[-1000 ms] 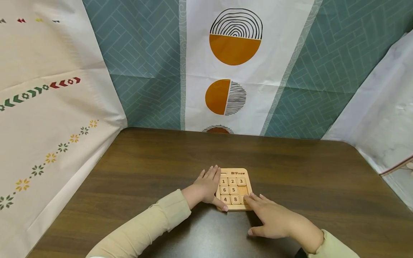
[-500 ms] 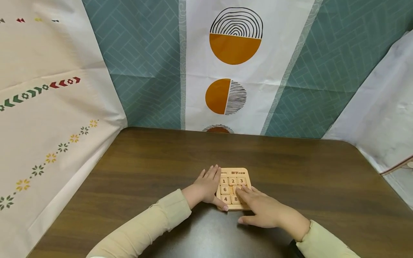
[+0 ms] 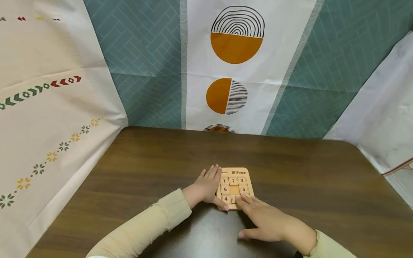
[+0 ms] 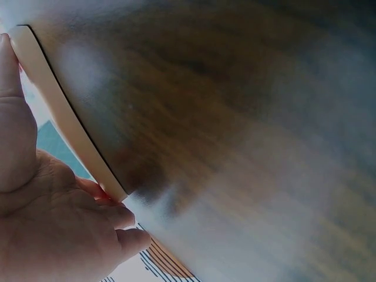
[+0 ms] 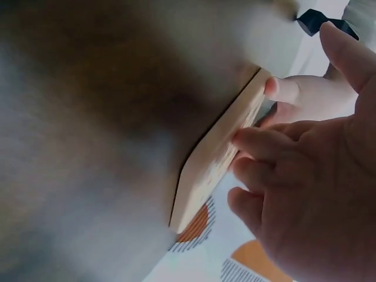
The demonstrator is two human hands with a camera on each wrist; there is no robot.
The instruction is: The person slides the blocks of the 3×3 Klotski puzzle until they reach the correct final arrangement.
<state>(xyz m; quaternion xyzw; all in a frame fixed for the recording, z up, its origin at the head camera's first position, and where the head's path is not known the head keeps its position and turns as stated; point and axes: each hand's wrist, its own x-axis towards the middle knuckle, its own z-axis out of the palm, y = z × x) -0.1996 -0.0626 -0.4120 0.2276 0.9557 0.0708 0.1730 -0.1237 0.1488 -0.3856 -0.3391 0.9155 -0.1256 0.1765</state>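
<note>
A wooden number slide puzzle point(image 3: 233, 206) lies flat on the dark table. Its top row reads 1, 2, 3; the middle row has 6 at left, a gap point(image 3: 234, 190) in the centre and the 5 tile point(image 3: 243, 189) at right. At lower left sits the 4 tile point(image 3: 226, 199). My left hand point(image 3: 208, 188) rests along the puzzle's left side, fingers straight, thumb at the near corner. My right hand point(image 3: 266, 218) reaches over from the right with extended fingers, a fingertip on the bottom middle tile. That tile and its right neighbour are partly covered.
The brown wood-grain table point(image 3: 161, 154) extends around the puzzle on all sides. Behind it hangs a teal and white patterned cloth point(image 3: 151, 64). A cream cloth point(image 3: 48, 118) hangs at the left and a white one point(image 3: 384, 96) at the right.
My right fingers slid leftward, then shifted toward the near row. The 5 tile moved from the centre to the middle row's right, leaving the gap in the centre. My left hand stayed in place.
</note>
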